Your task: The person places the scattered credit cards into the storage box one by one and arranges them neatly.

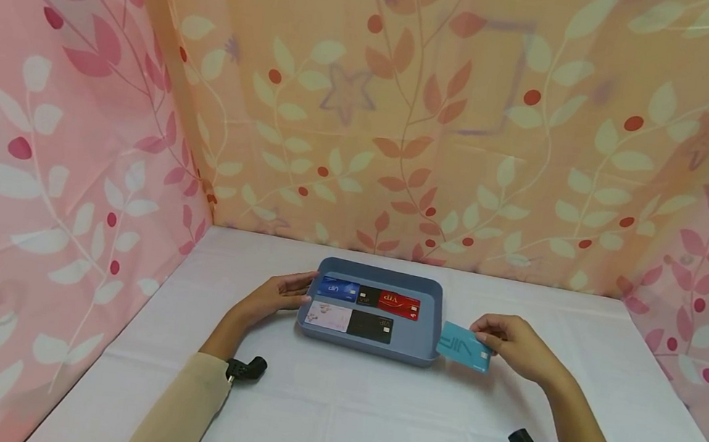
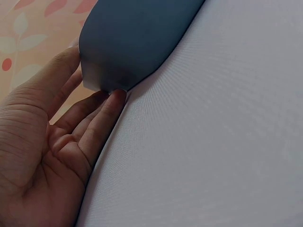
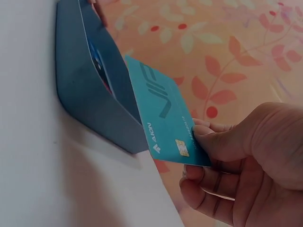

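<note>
A blue-grey tray (image 1: 416, 330) lies on the white table, several cards inside it. At its left end my left hand (image 1: 274, 294) holds the tray, its digits at the rim and low on the end wall in the left wrist view. Just beyond the tray's right end, my right hand (image 1: 517, 345) pinches a teal VIP card (image 1: 461, 346) by one edge between thumb and fingers. In the right wrist view the card (image 3: 163, 113) is tilted, its chip close to the thumb, and its far edge overlaps the tray wall (image 3: 113, 113).
In the tray's back row lie a blue card (image 1: 338, 288) and a black-and-red card (image 1: 399, 304). A pale floral card (image 1: 327, 316) and a black card (image 1: 371, 326) make up the front row. Patterned cloth (image 1: 406, 110) hangs behind the white table (image 1: 331, 422).
</note>
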Motion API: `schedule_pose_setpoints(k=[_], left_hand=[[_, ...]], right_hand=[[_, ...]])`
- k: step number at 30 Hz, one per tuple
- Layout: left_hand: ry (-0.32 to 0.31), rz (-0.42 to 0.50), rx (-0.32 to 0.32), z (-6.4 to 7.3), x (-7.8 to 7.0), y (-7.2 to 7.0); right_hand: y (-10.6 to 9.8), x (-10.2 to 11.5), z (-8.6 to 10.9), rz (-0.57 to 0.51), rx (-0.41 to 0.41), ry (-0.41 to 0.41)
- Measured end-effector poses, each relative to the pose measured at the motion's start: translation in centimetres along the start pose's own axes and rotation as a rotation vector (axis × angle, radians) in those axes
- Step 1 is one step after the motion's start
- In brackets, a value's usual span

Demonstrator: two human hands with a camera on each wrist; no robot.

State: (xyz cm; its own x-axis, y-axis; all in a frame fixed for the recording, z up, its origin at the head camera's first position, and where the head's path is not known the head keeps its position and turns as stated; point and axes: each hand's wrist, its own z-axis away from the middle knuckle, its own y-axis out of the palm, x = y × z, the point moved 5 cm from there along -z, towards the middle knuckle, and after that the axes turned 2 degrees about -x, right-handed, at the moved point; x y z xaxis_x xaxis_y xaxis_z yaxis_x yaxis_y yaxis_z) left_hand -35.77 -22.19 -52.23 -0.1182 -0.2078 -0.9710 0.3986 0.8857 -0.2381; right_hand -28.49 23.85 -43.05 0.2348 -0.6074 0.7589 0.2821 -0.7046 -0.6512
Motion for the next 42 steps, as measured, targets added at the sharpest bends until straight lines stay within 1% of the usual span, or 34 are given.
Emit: schedule_pose_setpoints(k=[7,16,19,23,30,38,42], left_hand=[[0.004,0.001,-0.001,0.0,0.2,0.0],[-0.015,-0.006,0.001,0.1,0.2,0.3],[-0.004,-0.003,0.012,0.0,0.1,0.3],[0.009,-0.004,0.011,0.0,0.1,0.2],[0.008,-0.006,0.010,0.1,0.2,0.0],[-0.002,-0.011,0.003,0.1,0.2,0.0],[0.003,-0.004,0.009,-0.1,0.0,-0.1]], right_hand=[[0.2,1.2,0.1,-0.029,-0.041,-0.042],[0.3,1.4,0.5,-0.029,-0.135,-0.021],[0.3,1.6,0.5,-0.016,-0.169,-0.032],[0.3,2.2,0.4,-0.008,-0.202,-0.047],[0.8,3.1,0.4,-0.033,-0.207,-0.032],[1.3,3.6,0.4,-0.035,-0.217,-0.038],[1.5,4.0,0.3,-0.036,-0.215,-0.045]])
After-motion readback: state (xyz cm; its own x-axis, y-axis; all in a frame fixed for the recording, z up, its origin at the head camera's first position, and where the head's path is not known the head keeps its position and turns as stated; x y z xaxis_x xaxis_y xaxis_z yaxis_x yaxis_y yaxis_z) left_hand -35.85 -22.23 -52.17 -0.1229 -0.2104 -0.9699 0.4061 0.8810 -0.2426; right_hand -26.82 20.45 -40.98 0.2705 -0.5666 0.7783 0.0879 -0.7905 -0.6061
